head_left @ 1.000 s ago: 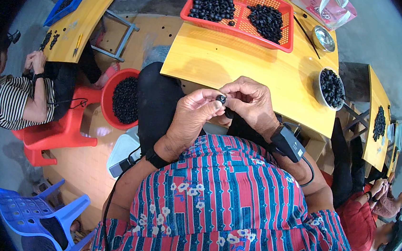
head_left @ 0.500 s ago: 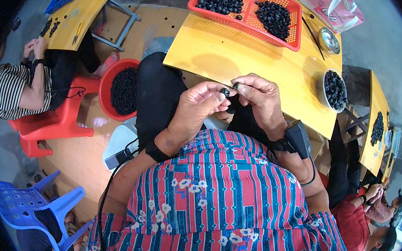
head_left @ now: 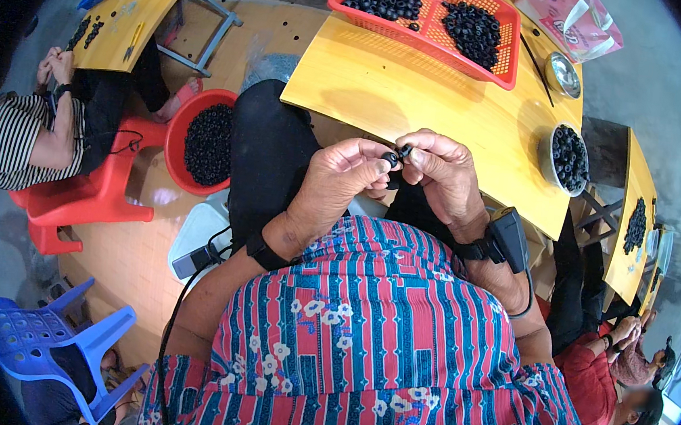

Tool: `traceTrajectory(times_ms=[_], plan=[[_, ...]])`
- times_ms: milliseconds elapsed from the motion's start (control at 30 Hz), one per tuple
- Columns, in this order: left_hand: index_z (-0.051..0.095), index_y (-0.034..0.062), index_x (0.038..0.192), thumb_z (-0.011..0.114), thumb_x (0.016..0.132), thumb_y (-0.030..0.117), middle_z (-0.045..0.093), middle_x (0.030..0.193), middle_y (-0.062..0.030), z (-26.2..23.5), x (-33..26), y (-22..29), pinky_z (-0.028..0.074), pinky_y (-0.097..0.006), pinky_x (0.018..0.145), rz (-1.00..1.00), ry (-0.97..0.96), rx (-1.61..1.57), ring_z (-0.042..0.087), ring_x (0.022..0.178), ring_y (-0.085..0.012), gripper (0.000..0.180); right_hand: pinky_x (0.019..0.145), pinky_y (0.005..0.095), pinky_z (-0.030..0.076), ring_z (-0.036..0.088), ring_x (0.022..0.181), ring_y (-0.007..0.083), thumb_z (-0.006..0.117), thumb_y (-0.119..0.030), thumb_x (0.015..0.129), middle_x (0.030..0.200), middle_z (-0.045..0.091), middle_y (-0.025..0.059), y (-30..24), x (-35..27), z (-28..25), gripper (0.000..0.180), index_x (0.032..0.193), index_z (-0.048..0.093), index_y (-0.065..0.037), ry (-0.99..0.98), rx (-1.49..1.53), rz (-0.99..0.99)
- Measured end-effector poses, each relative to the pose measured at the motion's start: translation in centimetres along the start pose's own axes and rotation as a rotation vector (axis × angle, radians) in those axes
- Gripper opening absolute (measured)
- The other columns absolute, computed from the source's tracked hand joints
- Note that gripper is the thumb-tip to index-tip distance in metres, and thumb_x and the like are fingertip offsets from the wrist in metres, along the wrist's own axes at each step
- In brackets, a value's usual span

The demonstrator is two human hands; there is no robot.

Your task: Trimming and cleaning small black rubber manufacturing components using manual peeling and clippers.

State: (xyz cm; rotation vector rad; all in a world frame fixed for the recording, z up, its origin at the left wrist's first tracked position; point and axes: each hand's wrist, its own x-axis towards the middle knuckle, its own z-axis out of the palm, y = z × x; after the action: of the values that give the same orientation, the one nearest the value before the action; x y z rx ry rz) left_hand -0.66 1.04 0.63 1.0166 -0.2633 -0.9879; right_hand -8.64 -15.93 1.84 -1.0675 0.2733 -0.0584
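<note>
Above my lap, just off the near edge of the yellow table (head_left: 446,112), my two hands meet fingertip to fingertip. My left hand (head_left: 342,174) pinches a black round part (head_left: 390,159) with an opening in its face between thumb and fingers. A smaller black ring (head_left: 405,150) is gripped by the thumb and forefinger of my right hand (head_left: 447,173). Ring and round part are side by side and seem to touch. The lower fingers of my left hand are curled, and whatever lies behind them is hidden.
An orange-red two-part basket (head_left: 420,43) holds black parts at the table's far side. A bowl of black parts (head_left: 570,157), a metal bowl (head_left: 563,75) and a pink bag (head_left: 576,23) are to the right. Left are a red tub (head_left: 172,149) and a seated co-worker (head_left: 35,141).
My right hand has brought the small ring to the round part in my left hand, closing the gap between them. The whole view has shifted slightly.
</note>
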Motion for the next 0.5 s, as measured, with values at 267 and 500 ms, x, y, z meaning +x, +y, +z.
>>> traceTrajectory(times_ms=[267, 500], plan=[[0.058, 0.0017, 0.105, 0.057, 0.09, 0.01, 0.063, 0.096, -0.0036, -0.17, 0.08, -0.16, 0.048, -0.023, 0.075, -0.01, -0.011, -0.019, 0.057, 0.079, -0.0085, 0.018, 0.06, 0.0211, 0.045, 0.053, 0.064, 0.0072, 0.061, -0.007, 0.086, 0.084, 0.065, 0.005, -0.1, 0.03, 0.3, 0.02, 0.104, 0.063, 0.001, -0.051, 0.015, -0.012], [0.058, 0.0012, 0.104, 0.057, 0.09, 0.011, 0.063, 0.093, -0.0032, -0.02, -0.43, -0.3, 0.047, -0.022, 0.074, -0.024, -0.018, -0.039, 0.057, 0.079, -0.0084, 0.018, 0.059, 0.0213, 0.045, 0.053, 0.064, 0.0069, 0.061, -0.007, 0.086, 0.085, 0.065, 0.0044, 0.38, -0.48, 0.25, 0.021, 0.106, 0.063, 0.0, -0.065, 0.053, 0.012]])
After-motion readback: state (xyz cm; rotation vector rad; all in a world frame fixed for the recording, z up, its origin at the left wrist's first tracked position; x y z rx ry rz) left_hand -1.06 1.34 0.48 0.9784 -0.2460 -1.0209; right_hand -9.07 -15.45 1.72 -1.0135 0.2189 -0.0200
